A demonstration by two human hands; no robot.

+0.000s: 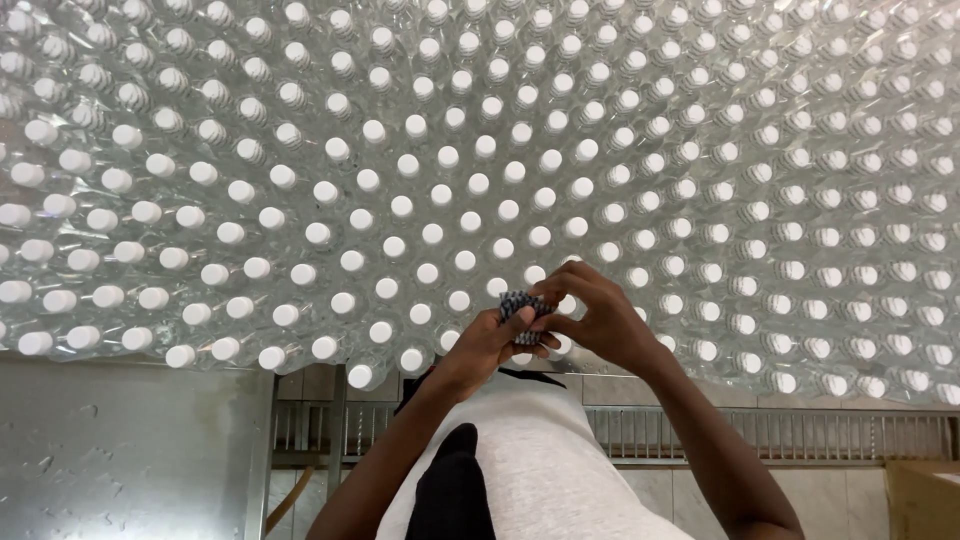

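Both my hands meet just in front of my chest, over the near edge of a huge field of clear plastic bottles (430,200) with white caps. My left hand (480,348) grips a small stack of dark patterned labels or bands (520,308) from below. My right hand (595,315) curls over the same stack, fingertips pinching its top edge. The stack sits directly above the front row of bottle caps. Exactly what the stack is made of stays hard to tell.
The bottles stand packed tightly in rows across the whole upper view. A grey metal surface (120,450) lies at the lower left. A floor drain grate (780,435) runs behind me, and a cardboard box corner (925,500) shows at the lower right.
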